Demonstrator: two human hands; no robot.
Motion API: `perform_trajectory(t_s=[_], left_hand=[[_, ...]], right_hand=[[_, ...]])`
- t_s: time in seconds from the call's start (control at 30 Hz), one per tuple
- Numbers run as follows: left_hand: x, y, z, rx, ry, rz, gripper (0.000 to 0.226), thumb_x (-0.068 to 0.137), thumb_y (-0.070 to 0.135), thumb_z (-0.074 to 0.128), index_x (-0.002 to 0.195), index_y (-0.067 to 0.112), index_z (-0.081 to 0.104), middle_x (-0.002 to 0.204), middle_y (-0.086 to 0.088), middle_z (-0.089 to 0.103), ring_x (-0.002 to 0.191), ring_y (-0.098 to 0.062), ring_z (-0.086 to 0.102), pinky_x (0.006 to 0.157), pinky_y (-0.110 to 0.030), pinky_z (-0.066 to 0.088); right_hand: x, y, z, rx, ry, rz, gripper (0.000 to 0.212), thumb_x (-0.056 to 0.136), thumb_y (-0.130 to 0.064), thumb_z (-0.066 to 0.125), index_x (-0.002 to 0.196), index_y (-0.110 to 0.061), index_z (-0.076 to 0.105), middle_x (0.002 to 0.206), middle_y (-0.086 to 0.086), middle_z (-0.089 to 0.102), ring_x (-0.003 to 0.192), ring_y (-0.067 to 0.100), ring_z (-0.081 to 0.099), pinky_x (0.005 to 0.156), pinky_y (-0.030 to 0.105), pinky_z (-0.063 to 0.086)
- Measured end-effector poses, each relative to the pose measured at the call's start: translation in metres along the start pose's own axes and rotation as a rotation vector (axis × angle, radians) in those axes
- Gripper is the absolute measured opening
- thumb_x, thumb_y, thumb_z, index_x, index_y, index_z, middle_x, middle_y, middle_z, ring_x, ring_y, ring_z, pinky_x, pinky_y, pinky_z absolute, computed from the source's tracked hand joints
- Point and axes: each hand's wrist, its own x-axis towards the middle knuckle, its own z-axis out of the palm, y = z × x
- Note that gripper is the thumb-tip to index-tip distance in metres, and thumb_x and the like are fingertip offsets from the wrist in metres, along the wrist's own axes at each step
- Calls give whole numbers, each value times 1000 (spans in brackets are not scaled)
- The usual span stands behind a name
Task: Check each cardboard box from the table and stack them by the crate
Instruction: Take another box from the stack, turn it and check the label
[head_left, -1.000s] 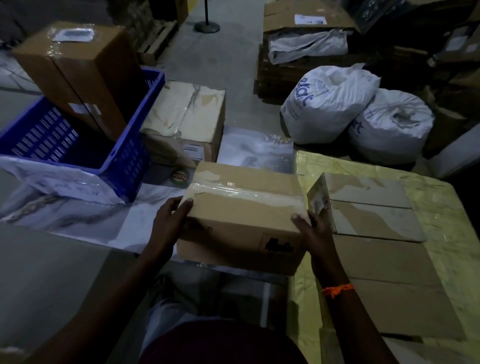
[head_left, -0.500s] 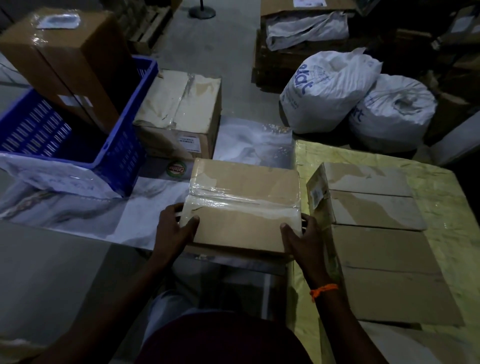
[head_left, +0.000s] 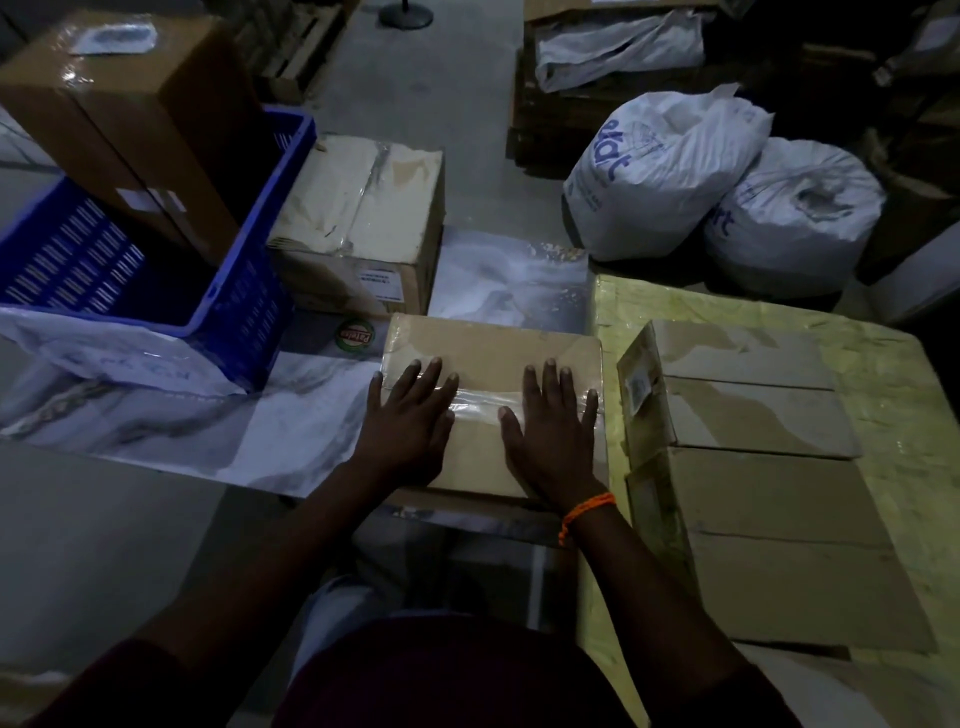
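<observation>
Both your hands have come off the ends of the taped brown cardboard box (head_left: 493, 345), and it has gone down from mid-air onto the white marbled sheet (head_left: 208, 441). Your left hand (head_left: 410, 421) and right hand (head_left: 553, 436) lie flat on its top with fingers straight and spread. They grip nothing and press across the clear tape seam. That box sits just right of the blue slatted plastic crate (head_left: 244, 291), near its front corner, so I judge this one checked and placed. Further right of the crate, more flat brown cardboard boxes (head_left: 763, 415) lie untouched on the yellow-green wrapped table (head_left: 893, 395); those remain. Beyond, a pale taped cardboard carton (head_left: 363, 208) stands against the crate's right wall.
</observation>
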Motion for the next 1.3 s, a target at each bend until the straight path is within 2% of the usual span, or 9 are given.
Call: perform_trajectory(t_s=[0.27,0.47,0.67,0.77,0.87,0.93,1.07,1.17,1.3], left_hand=[[-16,-6,5,46,2,69,76,101,64,15,159,18,32,168,-10,22,154,-33,22,119,-65,14],[-19,-1,4,63,45,59,73,100,61,27,158,17,34,167,-11,24,153,-32,23,119,-64,17],[-19,-4,10,51,54,71,74,102,62,20,158,16,34,168,-13,20,154,-33,19,116,-68,23],[-19,-4,7,16,45,50,79,101,66,20,161,15,26,170,-14,11,156,-33,10,118,-66,21],[-16,4,-5,-146,68,-160,91,95,72,33,164,20,2,170,-12,-9,157,-31,-5,123,-54,9],[-8,3,-8,-375,77,-355,99,91,69,50,163,19,4,170,-13,1,155,-31,10,124,-50,19],[12,-16,-19,-770,102,-511,86,73,72,63,139,19,52,134,-8,61,123,-28,59,102,-46,50],[16,-6,-37,-877,115,-539,69,77,53,74,134,17,58,128,-9,66,118,-29,61,98,-41,50],[13,1,-49,-1074,201,-554,68,80,41,79,138,20,49,122,-1,62,113,-25,62,94,-50,55]], right_hand=[[-21,10,-2,-35,-9,-45,82,100,-70,9,165,-21,12,173,7,1,159,27,-3,125,56,-8],[-29,9,1,-40,45,-36,82,101,-70,21,165,-18,16,172,12,5,159,30,0,124,60,1],[-29,10,2,-24,30,-35,85,100,-71,23,164,-15,15,172,14,2,159,32,-1,123,63,7],[-26,9,-3,51,-28,40,95,95,-80,18,165,-17,1,170,15,-15,157,30,-17,124,60,-3],[-22,7,-21,164,-56,191,106,91,-81,35,163,-20,-12,167,14,-25,156,30,-21,123,57,-6],[-13,11,-31,312,-84,304,112,91,-71,54,163,-15,-11,170,17,-16,158,34,-4,123,58,11],[17,36,-45,751,-99,537,120,72,-65,78,160,-8,20,156,20,44,138,36,48,111,49,44],[22,42,-54,872,-35,579,93,72,-56,81,144,-11,45,135,8,64,122,30,62,101,45,51],[20,42,-68,982,109,522,74,85,-34,82,144,-13,44,129,3,65,113,23,63,99,43,52]])
